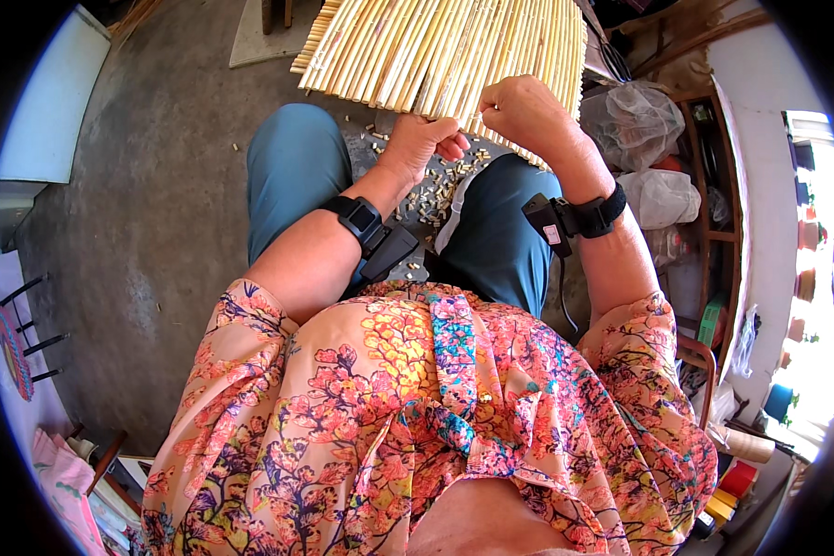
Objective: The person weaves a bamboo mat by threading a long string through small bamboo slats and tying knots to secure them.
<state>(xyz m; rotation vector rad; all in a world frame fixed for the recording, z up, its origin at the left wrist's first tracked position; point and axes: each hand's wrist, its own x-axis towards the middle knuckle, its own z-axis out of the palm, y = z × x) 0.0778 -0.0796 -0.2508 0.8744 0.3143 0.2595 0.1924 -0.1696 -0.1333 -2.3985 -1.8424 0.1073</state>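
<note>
A mat of pale yellow reed stalks [435,51], laid side by side and bound in rows, stretches away from me above my knees. My left hand [422,144] is closed on the mat's near edge, its thumb along the stalk ends and its fingers curled beneath. Just to the right, my right hand [525,109] is bent into a fist over the same edge. Whatever its fingers pinch is hidden or too small to name. Many short cut stalk ends [423,199] lie scattered below, between my knees.
On the right, clear plastic bags [658,199] fill a wooden shelf [725,236] beside a bright opening. A white cabinet [51,111] stands at the far left on the concrete floor [148,213]. A black-legged stool [18,347] is at the left edge.
</note>
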